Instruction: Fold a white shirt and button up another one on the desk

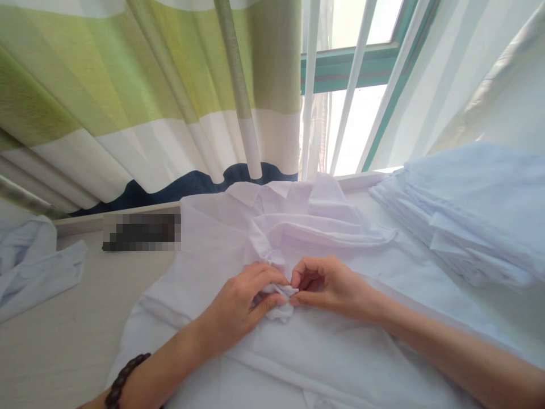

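A white collared shirt [208, 250] lies spread over the table, its collar toward the window. My left hand [255, 292] is closed on a bunched fold of the shirt's cloth near the middle. Right beside it, my right hand [319, 287] pinches the edge of the same bunch between thumb and fingertips. The two hands almost touch. Whether a button sits between the fingers cannot be made out. Dark beads [125, 378] circle my left wrist.
A stack of folded white garments [472, 210] stands at the right. Crumpled white cloth [38, 261] lies at the far left. A blurred-out dark object [142, 232] rests left of the shirt on the pale table [80, 341]. Behind hang green and white curtains [170, 85] beside a barred window [353, 74].
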Action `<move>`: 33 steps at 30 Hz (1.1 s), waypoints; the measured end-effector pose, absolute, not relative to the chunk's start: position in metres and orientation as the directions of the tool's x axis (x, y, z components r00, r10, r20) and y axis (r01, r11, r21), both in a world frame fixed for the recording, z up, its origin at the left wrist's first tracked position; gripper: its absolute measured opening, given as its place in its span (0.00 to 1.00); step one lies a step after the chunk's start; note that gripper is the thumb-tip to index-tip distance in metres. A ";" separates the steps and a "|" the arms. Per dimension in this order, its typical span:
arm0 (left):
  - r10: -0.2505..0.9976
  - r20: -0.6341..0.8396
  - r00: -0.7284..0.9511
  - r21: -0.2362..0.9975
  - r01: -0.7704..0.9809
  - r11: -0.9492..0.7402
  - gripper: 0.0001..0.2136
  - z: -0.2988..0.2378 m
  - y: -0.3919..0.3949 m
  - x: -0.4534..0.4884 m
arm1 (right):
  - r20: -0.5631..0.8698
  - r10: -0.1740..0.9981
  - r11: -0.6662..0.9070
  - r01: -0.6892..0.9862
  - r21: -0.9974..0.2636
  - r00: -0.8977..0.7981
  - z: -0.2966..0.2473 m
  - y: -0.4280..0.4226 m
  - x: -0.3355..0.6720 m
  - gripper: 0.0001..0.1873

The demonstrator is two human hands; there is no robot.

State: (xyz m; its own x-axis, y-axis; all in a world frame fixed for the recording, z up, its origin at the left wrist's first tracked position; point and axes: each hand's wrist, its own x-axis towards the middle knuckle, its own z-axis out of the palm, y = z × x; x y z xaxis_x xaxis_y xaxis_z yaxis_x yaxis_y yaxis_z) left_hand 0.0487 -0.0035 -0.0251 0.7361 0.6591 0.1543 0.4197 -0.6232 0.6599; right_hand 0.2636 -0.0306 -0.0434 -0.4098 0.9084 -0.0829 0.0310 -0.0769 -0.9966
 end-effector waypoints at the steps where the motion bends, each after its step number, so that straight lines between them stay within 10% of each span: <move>1: 0.661 0.143 0.736 0.676 0.416 -0.609 0.07 -0.025 -0.003 0.048 | -0.067 0.911 -0.055 0.041 -0.998 -0.406 -0.044 -0.031 0.263 0.12; 18: 0.748 0.041 0.662 0.811 0.415 -0.412 0.04 -0.024 0.000 0.050 | 0.159 0.910 0.251 0.203 -0.947 -0.384 -0.044 -0.033 0.261 0.03; 33: 0.670 0.266 0.693 0.772 0.262 -0.578 0.04 -0.030 -0.006 0.050 | 0.010 0.874 0.089 0.139 -0.986 -0.486 -0.038 -0.031 0.264 0.10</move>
State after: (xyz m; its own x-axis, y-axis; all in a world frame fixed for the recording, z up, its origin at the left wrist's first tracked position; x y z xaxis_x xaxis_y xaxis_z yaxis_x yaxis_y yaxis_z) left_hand 0.0500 -0.0056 -0.0305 0.6933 0.6697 0.2661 0.2623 -0.5785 0.7724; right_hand 0.2642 -0.0312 -0.0376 -0.4857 0.8740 0.0101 0.1391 0.0887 -0.9863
